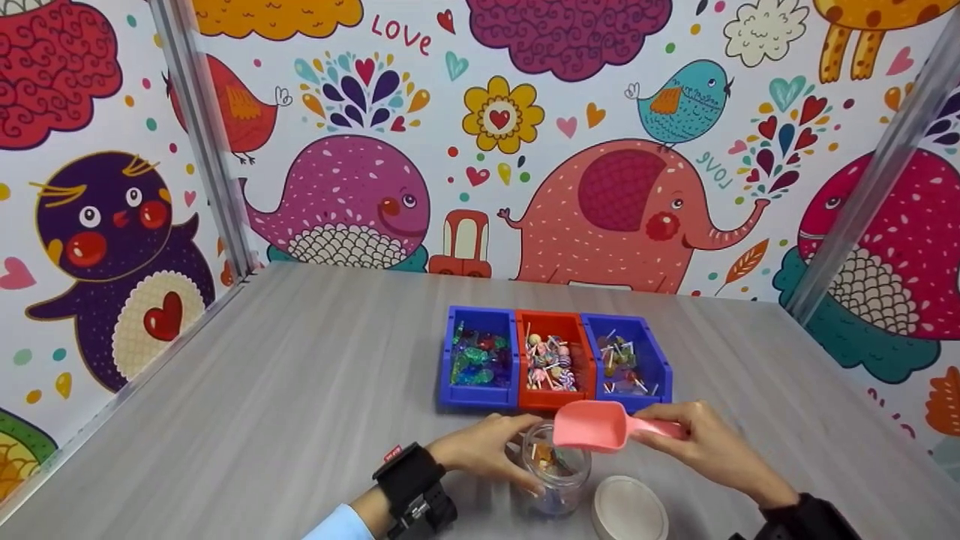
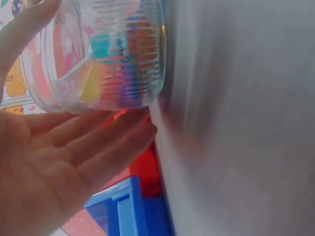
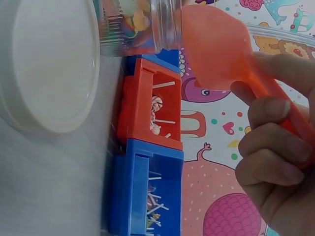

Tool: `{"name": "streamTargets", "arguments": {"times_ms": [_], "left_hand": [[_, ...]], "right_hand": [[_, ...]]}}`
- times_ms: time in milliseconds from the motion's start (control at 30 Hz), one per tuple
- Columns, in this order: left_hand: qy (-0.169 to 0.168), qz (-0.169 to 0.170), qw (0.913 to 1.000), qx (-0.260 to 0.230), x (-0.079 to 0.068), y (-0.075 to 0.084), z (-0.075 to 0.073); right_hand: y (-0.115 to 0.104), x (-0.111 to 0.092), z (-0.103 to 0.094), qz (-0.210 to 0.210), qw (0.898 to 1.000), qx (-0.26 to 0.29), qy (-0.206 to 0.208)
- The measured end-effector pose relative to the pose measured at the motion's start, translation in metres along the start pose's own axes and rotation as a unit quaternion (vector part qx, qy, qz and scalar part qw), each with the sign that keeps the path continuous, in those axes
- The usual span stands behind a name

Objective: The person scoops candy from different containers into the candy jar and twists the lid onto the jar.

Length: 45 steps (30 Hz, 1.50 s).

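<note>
A clear glass jar (image 1: 556, 486) with colourful pieces in its lower part stands on the table. My left hand (image 1: 487, 450) holds its side, thumb on the near side and fingers behind; in the left wrist view the fingers (image 2: 106, 147) lie fairly straight along the glass. With my right hand (image 1: 701, 446) I grip the handle of a pink scoop (image 1: 591, 425). The scoop's bowl, with nothing showing in it, hangs over the right part of the jar's mouth. In the right wrist view the fingers curl round the handle, and the bowl (image 3: 216, 46) overlaps the jar's rim.
A round whitish lid (image 1: 630, 508) lies just right of the jar. Behind the jar, three joined bins hold small items: a blue bin (image 1: 480, 395) with glittery pieces, a red bin (image 1: 556, 399) with small lollipops, another blue bin (image 1: 656, 360) with more sticks. Patterned walls enclose the table.
</note>
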State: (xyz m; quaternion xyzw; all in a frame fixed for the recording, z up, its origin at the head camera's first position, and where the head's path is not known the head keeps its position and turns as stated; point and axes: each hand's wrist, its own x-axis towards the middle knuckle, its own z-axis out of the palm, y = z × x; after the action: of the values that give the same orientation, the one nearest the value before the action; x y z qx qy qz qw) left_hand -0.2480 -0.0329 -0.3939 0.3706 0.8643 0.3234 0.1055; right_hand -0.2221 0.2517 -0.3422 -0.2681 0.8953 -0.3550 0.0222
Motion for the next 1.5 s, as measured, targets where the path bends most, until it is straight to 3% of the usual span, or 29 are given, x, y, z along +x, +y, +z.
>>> {"name": "streamTargets", "arguments": {"times_ms": [167, 300, 367, 467, 533, 667, 800, 900, 1133, 1267, 1500], "left_hand": [[0.001, 0.009, 0.9997, -0.022, -0.001, -0.002, -0.005], [0.015, 0.018, 0.9979, -0.061, -0.002, -0.005, -0.014], [0.038, 0.023, 0.9966, -0.069, -0.003, -0.008, -0.019], [0.098, 0.036, 0.9917, -0.074, -0.003, -0.014, -0.027], [0.151, 0.044, 0.9847, -0.075, -0.002, -0.020, -0.031], [0.255, 0.043, 0.9625, -0.083, -0.003, -0.032, -0.037], [0.334, 0.012, 0.9397, -0.072, -0.005, -0.043, -0.042], [0.374, -0.025, 0.9253, -0.058, -0.007, -0.048, -0.044], [0.395, -0.097, 0.9123, -0.047, -0.007, -0.050, -0.044], [0.400, -0.139, 0.9055, -0.034, -0.007, -0.050, -0.045], [0.352, -0.213, 0.9109, -0.025, -0.004, -0.055, -0.046]], "right_hand": [[0.002, 0.001, 0.003, 0.001, 0.999, 0.050, 0.008], [0.002, 0.005, 0.004, -0.022, 0.996, 0.059, 0.056], [0.002, 0.008, 0.003, -0.021, 0.995, 0.049, 0.084], [0.000, 0.014, 0.003, 0.014, 0.993, 0.044, 0.112], [-0.001, 0.018, 0.002, 0.040, 0.991, 0.049, 0.121], [-0.002, 0.028, 0.004, 0.070, 0.985, 0.064, 0.145], [-0.004, 0.038, 0.008, 0.082, 0.980, 0.062, 0.173], [-0.005, 0.046, 0.010, 0.073, 0.978, 0.055, 0.186], [-0.005, 0.060, 0.015, 0.079, 0.980, 0.028, 0.183], [-0.004, 0.066, 0.018, 0.070, 0.980, -0.022, 0.184], [-0.005, 0.075, 0.022, 0.027, 0.973, -0.125, 0.194]]}}
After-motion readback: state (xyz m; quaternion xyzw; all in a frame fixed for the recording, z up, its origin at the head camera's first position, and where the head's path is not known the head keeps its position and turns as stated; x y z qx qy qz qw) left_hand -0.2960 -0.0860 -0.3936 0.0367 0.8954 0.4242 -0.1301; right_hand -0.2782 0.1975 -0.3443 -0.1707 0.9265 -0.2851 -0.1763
